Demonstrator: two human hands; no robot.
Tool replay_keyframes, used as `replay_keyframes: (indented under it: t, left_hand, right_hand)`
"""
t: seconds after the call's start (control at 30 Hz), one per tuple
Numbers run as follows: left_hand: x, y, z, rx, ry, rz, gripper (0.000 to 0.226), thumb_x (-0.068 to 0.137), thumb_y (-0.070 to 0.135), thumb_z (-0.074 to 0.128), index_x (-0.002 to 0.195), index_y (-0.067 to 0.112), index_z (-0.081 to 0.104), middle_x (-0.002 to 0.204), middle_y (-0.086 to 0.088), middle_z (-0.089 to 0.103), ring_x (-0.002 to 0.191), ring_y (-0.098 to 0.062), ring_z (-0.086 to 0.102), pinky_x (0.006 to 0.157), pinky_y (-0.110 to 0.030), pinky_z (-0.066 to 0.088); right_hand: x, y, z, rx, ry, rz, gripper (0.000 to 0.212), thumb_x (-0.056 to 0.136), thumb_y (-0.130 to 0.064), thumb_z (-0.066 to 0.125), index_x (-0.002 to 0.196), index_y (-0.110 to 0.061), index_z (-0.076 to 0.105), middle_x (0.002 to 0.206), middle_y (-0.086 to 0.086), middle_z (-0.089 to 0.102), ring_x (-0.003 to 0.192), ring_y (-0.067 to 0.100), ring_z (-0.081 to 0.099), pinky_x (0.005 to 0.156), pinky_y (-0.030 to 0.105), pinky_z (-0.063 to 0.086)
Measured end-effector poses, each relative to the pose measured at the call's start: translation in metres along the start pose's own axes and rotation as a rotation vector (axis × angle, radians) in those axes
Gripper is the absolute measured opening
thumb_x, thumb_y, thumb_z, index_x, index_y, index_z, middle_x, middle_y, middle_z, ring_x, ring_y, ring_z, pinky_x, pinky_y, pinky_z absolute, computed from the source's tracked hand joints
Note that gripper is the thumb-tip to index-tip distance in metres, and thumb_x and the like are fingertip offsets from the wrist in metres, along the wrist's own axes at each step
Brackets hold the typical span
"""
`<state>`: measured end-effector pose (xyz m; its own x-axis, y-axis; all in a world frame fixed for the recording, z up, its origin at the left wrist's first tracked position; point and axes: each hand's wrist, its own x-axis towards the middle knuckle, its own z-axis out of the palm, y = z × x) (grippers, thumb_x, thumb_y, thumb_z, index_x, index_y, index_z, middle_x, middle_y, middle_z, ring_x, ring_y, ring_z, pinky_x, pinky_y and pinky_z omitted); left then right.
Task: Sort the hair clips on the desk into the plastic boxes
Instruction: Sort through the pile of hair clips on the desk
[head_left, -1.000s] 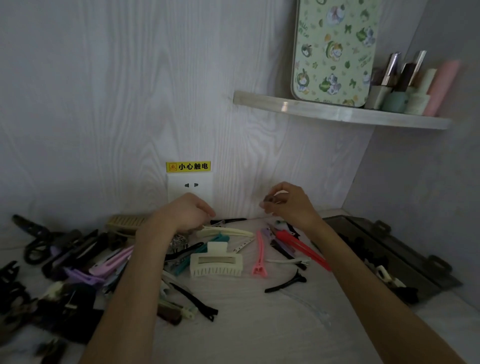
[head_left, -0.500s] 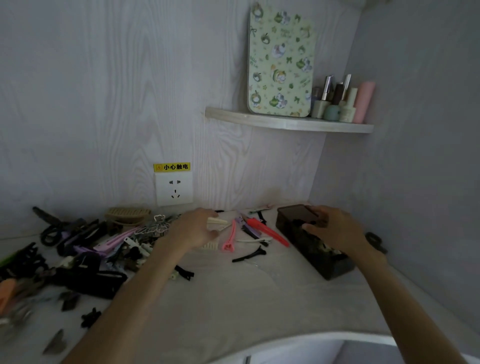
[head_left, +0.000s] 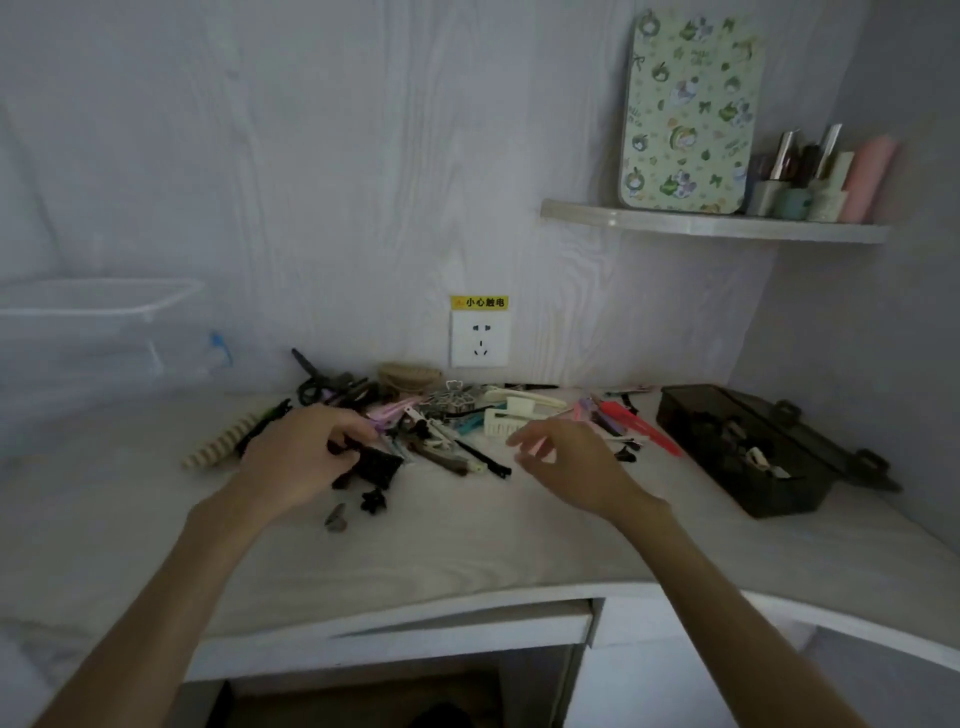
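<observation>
The left hand (head_left: 296, 457) reaches over the near edge of the heap of hair clips (head_left: 441, 415), its fingers curled down onto a black claw clip (head_left: 376, 465); whether it actually grips the clip or only touches it is hard to tell in the dim, blurred view. The right hand (head_left: 566, 460) hovers just above the white desk (head_left: 467, 545) with its fingers loosely spread and relaxed, holding nothing. Between and behind the hands the clips lie tangled: a cream rectangular claw clip (head_left: 506, 420), a pink slim clip (head_left: 392, 410), and a red long duckbill clip (head_left: 636, 423) farther to the right. A small black clip (head_left: 373, 501) and a grey one (head_left: 336, 517) lie apart, nearer the desk's front edge. A cream ridged comb clip (head_left: 221, 441) lies to the left of the left hand.

At the right end of the desk stands a dark smoky plastic box (head_left: 753, 447), open, with a few clips inside. A clear plastic box (head_left: 104, 332) stands at the far left against the wall. Behind the heap, a white wall socket (head_left: 479, 339) carries a yellow warning label (head_left: 478, 302). Above on the right, a corner shelf (head_left: 711, 226) holds a green patterned tin (head_left: 691, 111) and several cosmetic bottles (head_left: 826, 174).
</observation>
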<state>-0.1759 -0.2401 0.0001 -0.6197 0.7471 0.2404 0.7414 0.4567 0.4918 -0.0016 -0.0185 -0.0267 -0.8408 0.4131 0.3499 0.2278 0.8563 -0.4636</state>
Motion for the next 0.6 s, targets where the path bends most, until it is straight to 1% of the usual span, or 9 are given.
replay_keyframes:
  t: [0.07, 0.2, 0.27, 0.3, 0.37, 0.4, 0.47, 0.57, 0.6]
  left_hand:
    - [-0.013, -0.012, -0.006, 0.009, 0.089, 0.002, 0.025, 0.081, 0.013, 0.069, 0.091, 0.036, 0.067, 0.090, 0.013, 0.064, 0.086, -0.008, 0.061, 0.076, -0.027, 0.048]
    - [-0.026, -0.041, -0.012, -0.008, -0.009, -0.033, 0.025, 0.084, 0.017, 0.066, 0.100, 0.035, 0.067, 0.094, 0.013, 0.067, 0.076, 0.006, 0.059, 0.070, -0.019, 0.050]
    - [-0.028, -0.051, -0.008, -0.041, -0.023, -0.042, 0.031, 0.086, 0.013, 0.062, 0.110, 0.031, 0.066, 0.107, 0.013, 0.067, 0.093, -0.001, 0.062, 0.084, -0.024, 0.051]
    - [-0.030, -0.056, -0.006, -0.045, -0.007, -0.051, 0.032, 0.087, 0.013, 0.061, 0.113, 0.032, 0.065, 0.109, 0.013, 0.065, 0.099, -0.004, 0.061, 0.087, -0.025, 0.049]
    - [-0.034, -0.064, -0.004, -0.020, 0.056, -0.078, 0.031, 0.088, 0.017, 0.060, 0.111, 0.036, 0.064, 0.106, 0.013, 0.064, 0.096, -0.007, 0.060, 0.081, -0.026, 0.048]
    - [-0.035, -0.066, -0.004, -0.023, 0.089, -0.074, 0.031, 0.088, 0.015, 0.059, 0.109, 0.037, 0.064, 0.105, 0.012, 0.063, 0.094, -0.007, 0.060, 0.079, -0.027, 0.048]
    - [-0.038, -0.071, -0.005, -0.095, 0.134, -0.034, 0.036, 0.088, 0.005, 0.057, 0.107, 0.034, 0.066, 0.111, 0.014, 0.059, 0.102, -0.007, 0.058, 0.084, -0.027, 0.047]
    - [-0.049, -0.080, -0.011, -0.321, 0.150, 0.015, 0.041, 0.086, -0.009, 0.055, 0.110, 0.024, 0.066, 0.119, 0.011, 0.059, 0.111, -0.013, 0.059, 0.094, -0.027, 0.043]
    - [-0.054, -0.082, -0.015, -0.384, 0.170, 0.026, 0.042, 0.086, -0.008, 0.055, 0.110, 0.024, 0.066, 0.121, 0.012, 0.060, 0.113, -0.010, 0.059, 0.097, -0.024, 0.043]
  right_hand:
    - [0.001, -0.023, 0.021, 0.037, -0.074, -0.107, 0.024, 0.089, -0.012, 0.056, 0.106, -0.021, 0.069, 0.104, -0.001, 0.068, 0.082, 0.010, 0.059, 0.074, 0.026, 0.049]
    - [0.001, -0.061, 0.057, 0.043, -0.157, -0.232, 0.034, 0.090, -0.022, 0.056, 0.123, -0.031, 0.057, 0.116, -0.007, 0.060, 0.093, 0.009, 0.057, 0.076, 0.023, 0.047]
    - [0.002, -0.074, 0.071, 0.018, -0.129, -0.228, 0.037, 0.089, -0.034, 0.057, 0.126, -0.033, 0.053, 0.118, -0.009, 0.058, 0.092, 0.009, 0.058, 0.074, 0.022, 0.045]
    - [0.004, -0.081, 0.078, 0.001, -0.120, -0.221, 0.039, 0.088, -0.040, 0.057, 0.126, -0.033, 0.051, 0.119, -0.009, 0.057, 0.093, 0.010, 0.059, 0.072, 0.021, 0.042]
    - [0.008, -0.092, 0.087, -0.043, -0.107, -0.224, 0.042, 0.087, -0.045, 0.056, 0.126, -0.032, 0.049, 0.120, -0.008, 0.055, 0.098, 0.012, 0.058, 0.071, 0.021, 0.037]
    - [0.011, -0.095, 0.088, -0.062, -0.101, -0.229, 0.041, 0.087, -0.043, 0.056, 0.125, -0.030, 0.049, 0.121, -0.006, 0.054, 0.098, 0.014, 0.057, 0.071, 0.021, 0.037]
    - [0.016, -0.098, 0.087, -0.081, -0.108, -0.226, 0.035, 0.090, -0.036, 0.055, 0.124, -0.027, 0.052, 0.121, -0.003, 0.054, 0.095, 0.016, 0.058, 0.073, 0.025, 0.040]
    - [0.020, -0.096, 0.083, -0.049, -0.113, -0.164, 0.028, 0.091, -0.016, 0.054, 0.117, -0.021, 0.060, 0.117, 0.001, 0.063, 0.094, 0.017, 0.061, 0.078, 0.027, 0.046]
    - [0.021, -0.093, 0.082, -0.042, -0.112, -0.147, 0.028, 0.090, -0.011, 0.053, 0.115, -0.020, 0.063, 0.115, 0.000, 0.066, 0.094, 0.016, 0.062, 0.080, 0.026, 0.047]
